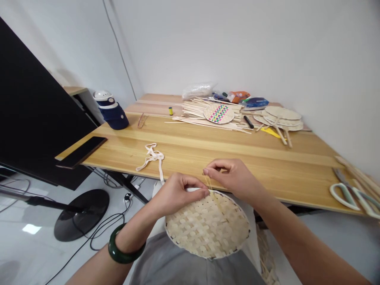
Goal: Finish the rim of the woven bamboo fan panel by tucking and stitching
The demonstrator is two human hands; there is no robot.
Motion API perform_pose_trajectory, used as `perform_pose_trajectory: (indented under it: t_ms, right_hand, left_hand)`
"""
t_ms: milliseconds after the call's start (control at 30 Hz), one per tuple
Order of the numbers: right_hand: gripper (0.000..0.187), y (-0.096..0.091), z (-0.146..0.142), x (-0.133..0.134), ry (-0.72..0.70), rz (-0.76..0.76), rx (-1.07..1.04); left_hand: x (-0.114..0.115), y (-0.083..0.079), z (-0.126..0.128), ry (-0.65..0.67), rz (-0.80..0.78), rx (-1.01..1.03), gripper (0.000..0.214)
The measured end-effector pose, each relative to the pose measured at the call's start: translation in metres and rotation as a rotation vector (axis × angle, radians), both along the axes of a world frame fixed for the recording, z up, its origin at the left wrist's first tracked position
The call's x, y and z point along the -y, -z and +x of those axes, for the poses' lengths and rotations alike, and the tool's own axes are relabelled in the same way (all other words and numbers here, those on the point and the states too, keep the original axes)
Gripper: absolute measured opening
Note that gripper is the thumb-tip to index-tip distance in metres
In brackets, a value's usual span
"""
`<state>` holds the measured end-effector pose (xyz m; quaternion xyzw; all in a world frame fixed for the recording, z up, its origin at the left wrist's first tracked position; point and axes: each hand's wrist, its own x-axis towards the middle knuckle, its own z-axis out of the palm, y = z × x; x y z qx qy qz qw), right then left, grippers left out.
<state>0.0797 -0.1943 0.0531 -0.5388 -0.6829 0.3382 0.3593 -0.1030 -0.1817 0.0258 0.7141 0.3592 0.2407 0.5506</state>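
Observation:
On my lap, tilted against the table edge, lies a round woven bamboo fan [208, 229] with a pale band and dark marks around its rim. My left hand [181, 194] pinches the fan's top rim between thumb and fingers. Just above and to the right, my right hand [230, 174] is closed in a pinch on thin yellow thread [209, 183], which runs down to the rim; whether a needle is there too is too small to tell. A white fabric tape [154, 154] lies loosely coiled on the table, its end trailing over the edge toward the fan.
Across the wooden table [190, 138] are a yellow thread spool [170, 111], bamboo strips [192, 111], a coloured woven disc [219, 114], stacked fans [282, 116] and a blue flask [113, 113]. Scissors [347, 194] lie at the right edge. Cables [109, 221] cross the floor.

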Motion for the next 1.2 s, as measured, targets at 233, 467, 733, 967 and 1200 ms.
perform_pose_trajectory:
  t_ms: [233,467,733,967,1200]
  right_hand:
    - [0.023,-0.032,0.003,0.062,-0.583,0.243,0.311]
    - [0.02,-0.016,0.04,0.033,0.12,0.096,0.2]
    - [0.025,0.008,0.014,0.008,-0.106,-0.421,-0.116]
    - [0.032,0.02,0.016,0.004,-0.139,-0.651,-0.52]
    - [0.028,0.052,0.026,-0.013,0.213,-0.436,-0.853]
  left_hand:
    - [-0.01,0.01,-0.005,-0.075,-0.037,-0.031,0.02]
    - [-0.012,0.01,-0.002,-0.051,-0.033,-0.036,0.02]
    - [-0.009,0.008,-0.001,-0.019,0.007,-0.074,0.022]
    - [-0.009,0.009,-0.001,-0.016,-0.003,-0.049,0.022]
    - [-0.015,0.016,-0.003,-0.065,-0.027,-0.045,0.024]
